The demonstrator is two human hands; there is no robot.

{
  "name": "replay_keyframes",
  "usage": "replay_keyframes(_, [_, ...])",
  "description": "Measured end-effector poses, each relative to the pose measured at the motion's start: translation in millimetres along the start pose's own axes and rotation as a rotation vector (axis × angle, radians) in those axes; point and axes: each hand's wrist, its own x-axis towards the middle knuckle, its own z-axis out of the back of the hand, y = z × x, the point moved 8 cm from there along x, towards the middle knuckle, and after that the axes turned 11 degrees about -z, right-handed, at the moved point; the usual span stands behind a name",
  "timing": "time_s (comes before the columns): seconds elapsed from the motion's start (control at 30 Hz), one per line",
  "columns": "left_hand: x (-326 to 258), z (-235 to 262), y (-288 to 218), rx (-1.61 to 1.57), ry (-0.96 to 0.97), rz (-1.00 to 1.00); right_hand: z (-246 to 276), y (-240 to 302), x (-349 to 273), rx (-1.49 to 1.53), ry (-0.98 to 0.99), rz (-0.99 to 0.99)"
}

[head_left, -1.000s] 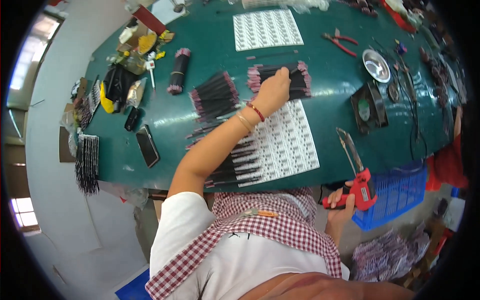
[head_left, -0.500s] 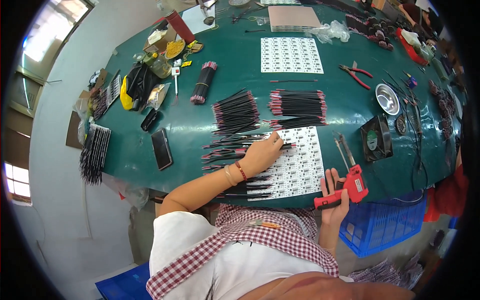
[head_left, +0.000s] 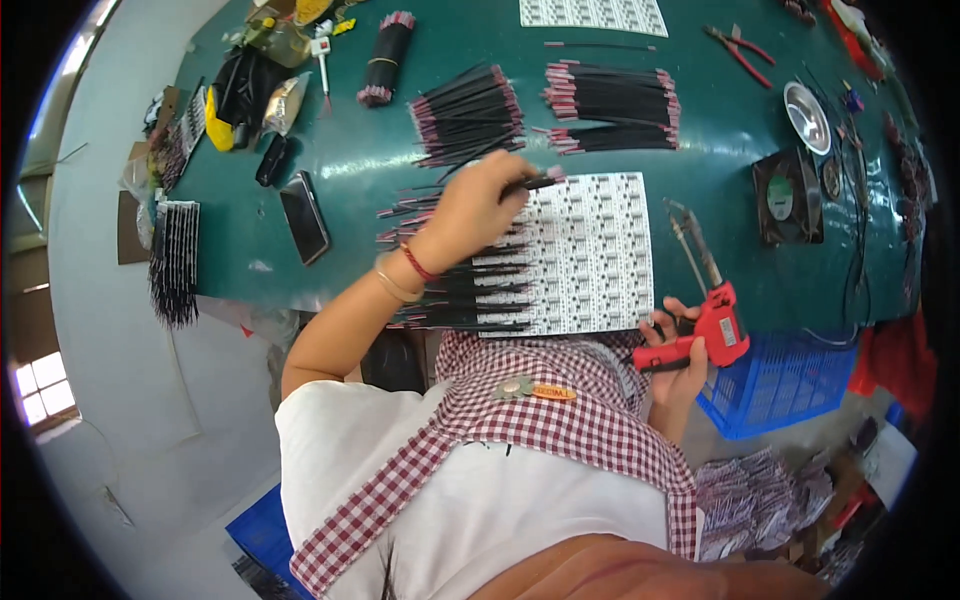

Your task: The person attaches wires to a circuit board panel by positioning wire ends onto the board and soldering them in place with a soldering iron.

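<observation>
My left hand (head_left: pixel 478 206) pinches a short black wire (head_left: pixel 530 184) with a pink tip and holds it over the top left corner of a white circuit board panel (head_left: pixel 595 250). More black wires lie side by side along the panel's left edge (head_left: pixel 470 290). My right hand (head_left: pixel 678 345) grips a red soldering gun (head_left: pixel 708 315) at the table's near edge, its long metal tip pointing away across the green table (head_left: pixel 350 160). Two loose piles of black wires (head_left: pixel 470 100) (head_left: pixel 610 105) lie beyond the panel.
A black phone (head_left: pixel 304 217), a tied wire bundle (head_left: pixel 385 57), bags and clutter are at the left. A small black fan (head_left: pixel 790 195), a metal dish (head_left: pixel 806 103) and red pliers (head_left: pixel 738 42) stand at the right. A blue crate (head_left: pixel 780 385) sits below the table edge. Another white panel (head_left: pixel 590 12) lies at the far side.
My left hand drew back from the far wire pile to the near panel, now holding a wire at its top left corner. The right hand kept the soldering gun.
</observation>
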Motion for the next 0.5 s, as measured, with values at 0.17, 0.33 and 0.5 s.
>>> replay_keyframes(0.17, [8.7, -11.8, 14.1, -0.078, 0.101, 0.245, -9.4, 29.7, 5.1, -0.262, -0.007, -0.003])
replay_keyframes(0.33, [8.1, -29.1, 34.8, 0.038, 0.100, 0.212, -26.4, 12.7, 5.8, -0.381, -0.058, -0.122])
replay_keyframes(0.5, [11.9, -29.0, 43.8, 0.040, 0.049, 0.122, -47.2, -4.1, 14.5, -0.446, -0.079, -0.172])
